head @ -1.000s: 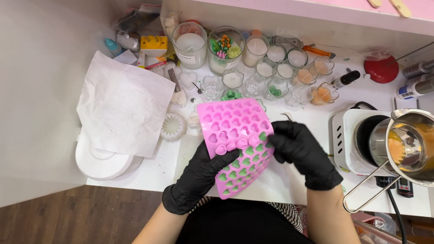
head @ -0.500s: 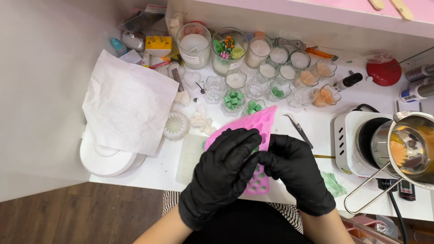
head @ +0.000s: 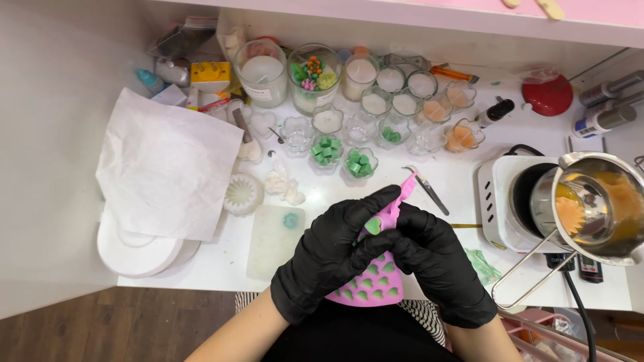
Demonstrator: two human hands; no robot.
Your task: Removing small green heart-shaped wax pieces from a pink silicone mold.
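Both my hands wear black gloves and grip a pink silicone mould (head: 376, 280) with small green heart-shaped wax pieces in its cavities. My left hand (head: 332, 251) wraps over the mould's left side, folding it. My right hand (head: 436, 258) holds its right side, fingers curled against the left hand. A green wax piece (head: 373, 226) sticks out between the thumbs. The mould's top edge (head: 404, 188) pokes up above my fingers.
Small glass cups of green pieces (head: 326, 150) (head: 359, 164) stand just beyond the mould, several jars behind them. Tweezers (head: 427, 190) lie to the right. A hot plate (head: 513, 201) with a metal pot of orange wax (head: 597, 204) stands at right. A white paper sheet (head: 164, 167) lies at left.
The mould went from flat and face-up to folded between both hands, lower and closer to my body. A green piece now shows between my thumbs.
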